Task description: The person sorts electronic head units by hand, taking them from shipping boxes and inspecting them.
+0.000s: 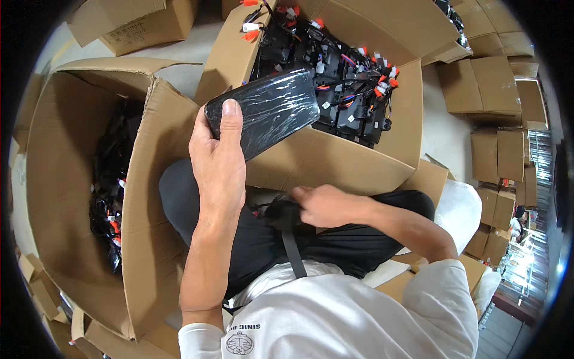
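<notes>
My left hand (222,134) grips one end of a flat black rectangular case (272,107), thumb on top. Shiny clear film covers the case. It is held up in front of the near wall of a cardboard box, tilted with its far end to the right. Lower down, over my lap, my right hand (326,205) has its fingers curled at a dark bundle (281,210); what exactly they pinch is blurred and partly hidden. From that bundle a flat black strap (293,252) runs down toward my waist.
The open cardboard box (335,158) ahead holds several black units (350,116) with coloured wires and red and white connectors. At left, a tall open carton (139,179) contains film-wrapped black pieces (113,173). Stacked cartons (481,87) stand at the right.
</notes>
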A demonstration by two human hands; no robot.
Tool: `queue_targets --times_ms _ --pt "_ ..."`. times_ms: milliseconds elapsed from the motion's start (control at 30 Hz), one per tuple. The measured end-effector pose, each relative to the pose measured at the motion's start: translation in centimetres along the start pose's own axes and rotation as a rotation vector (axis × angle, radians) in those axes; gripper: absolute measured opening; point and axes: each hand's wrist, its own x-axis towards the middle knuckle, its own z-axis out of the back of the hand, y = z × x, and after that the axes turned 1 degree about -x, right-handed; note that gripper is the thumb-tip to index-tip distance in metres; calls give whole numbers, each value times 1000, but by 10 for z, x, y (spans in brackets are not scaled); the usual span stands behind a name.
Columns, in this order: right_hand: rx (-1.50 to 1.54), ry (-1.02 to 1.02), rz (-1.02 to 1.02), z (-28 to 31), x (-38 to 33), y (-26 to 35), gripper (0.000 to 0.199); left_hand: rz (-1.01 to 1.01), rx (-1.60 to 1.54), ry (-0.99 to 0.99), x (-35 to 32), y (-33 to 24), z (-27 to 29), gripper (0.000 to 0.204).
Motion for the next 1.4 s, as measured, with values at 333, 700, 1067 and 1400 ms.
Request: queue_targets --times_ms 333,700,1067,1400 --pt "685 -1057 202 200 -195 22 51 -25 89 -58 2 1 2 34" --pt "-908 -1171 467 161 -42 76 36 458 -338 -24 0 -9 -21 58" --pt "-531 -1391 286 109 -49 43 56 270 -275 429 -13 -16 -9 47" --pt "1125 -1367 216 187 -51 21 32 -364 93 217 31 -52 -105 45"
